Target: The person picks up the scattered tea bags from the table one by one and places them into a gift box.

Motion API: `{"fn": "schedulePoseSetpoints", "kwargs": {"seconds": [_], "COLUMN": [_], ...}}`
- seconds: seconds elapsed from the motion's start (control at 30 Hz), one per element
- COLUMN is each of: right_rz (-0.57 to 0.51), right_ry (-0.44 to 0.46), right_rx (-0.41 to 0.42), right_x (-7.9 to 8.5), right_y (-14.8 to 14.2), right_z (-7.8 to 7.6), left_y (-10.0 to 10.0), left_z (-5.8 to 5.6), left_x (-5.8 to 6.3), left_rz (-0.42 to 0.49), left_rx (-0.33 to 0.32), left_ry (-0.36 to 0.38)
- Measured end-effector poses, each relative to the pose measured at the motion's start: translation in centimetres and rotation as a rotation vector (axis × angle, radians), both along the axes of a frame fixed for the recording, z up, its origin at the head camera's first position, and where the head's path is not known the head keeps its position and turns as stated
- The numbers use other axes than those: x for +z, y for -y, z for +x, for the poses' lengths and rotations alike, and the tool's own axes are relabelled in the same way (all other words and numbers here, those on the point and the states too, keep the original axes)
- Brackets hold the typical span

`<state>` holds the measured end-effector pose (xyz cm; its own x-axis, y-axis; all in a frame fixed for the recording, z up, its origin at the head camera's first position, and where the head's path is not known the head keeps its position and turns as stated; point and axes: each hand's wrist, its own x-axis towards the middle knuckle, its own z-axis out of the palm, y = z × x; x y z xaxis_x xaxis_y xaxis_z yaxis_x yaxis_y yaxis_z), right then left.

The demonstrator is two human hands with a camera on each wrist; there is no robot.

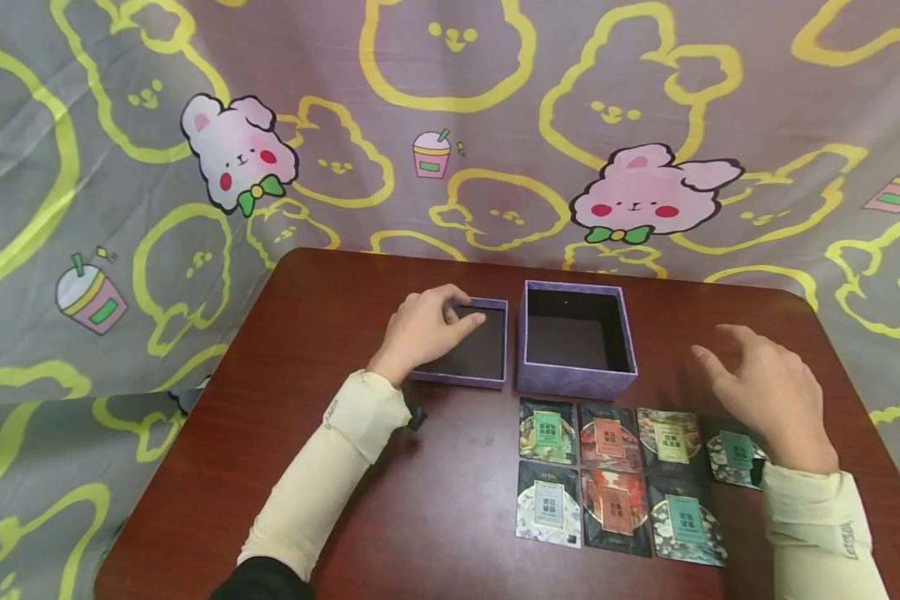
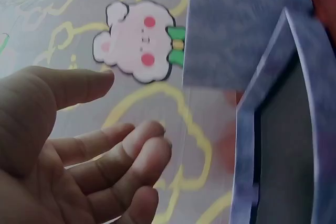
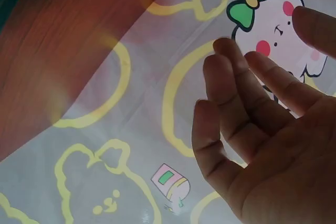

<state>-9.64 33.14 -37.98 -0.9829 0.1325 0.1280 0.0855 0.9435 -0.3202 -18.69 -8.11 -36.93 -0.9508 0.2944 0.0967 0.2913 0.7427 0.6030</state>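
Note:
My left hand [image 1: 423, 327] hovers over the shallow purple box lid [image 1: 461, 382], its fingers loosely bent with nothing between them. In the left wrist view, the thumb and fingers are apart and the lid's rim [image 2: 244, 145] shows to their right. Beside the lid stands a deeper purple box [image 1: 576, 382], its dark inside facing up. My right hand [image 1: 776, 392] is raised at the right of the table, holding nothing, fingers relaxed in the right wrist view. Below it lies a dark sachet with a green label [image 1: 737, 454], partly hidden by the wrist.
Several more sachets lie in two rows in front of the box, among them a red-labelled one [image 1: 617, 508] and a white-labelled one [image 1: 548, 504]. The brown table [image 1: 330, 308] backs onto a grey curtain [image 1: 495, 125] with yellow cartoon outlines.

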Motion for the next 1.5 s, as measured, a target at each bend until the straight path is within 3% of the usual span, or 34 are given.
{"fn": "schedulePoseSetpoints", "kwargs": {"seconds": [0.23, 0.4, 0.6, 0.93, 1.5], "right_rz": [-0.054, -0.118, -0.156, -0.159, -0.203], "right_ry": [0.013, 0.034, 0.059, 0.109, 0.215], "right_rx": [-0.021, -0.034, -0.036, -0.043, -0.157], "right_x": [-0.3, -0.9, -1.8, -3.1, -5.7], "right_y": [-0.3, -0.6, -1.5, -3.7, -7.4], "right_z": [0.3, 0.5, 0.9, 2.0, 3.9], "left_y": [-2.7, -4.1, -5.2, -5.9, -6.6], "left_z": [-0.7, -1.0, -0.5, -0.3, -0.4], "left_x": [-0.9, -1.8, -2.7, -3.6, -3.4], "left_rz": [0.251, 0.364, 0.371, 0.344, 0.340], "left_rx": [-0.123, -0.150, -0.173, -0.149, -0.163], "left_ry": [0.183, 0.308, 0.359, 0.360, 0.376]}}
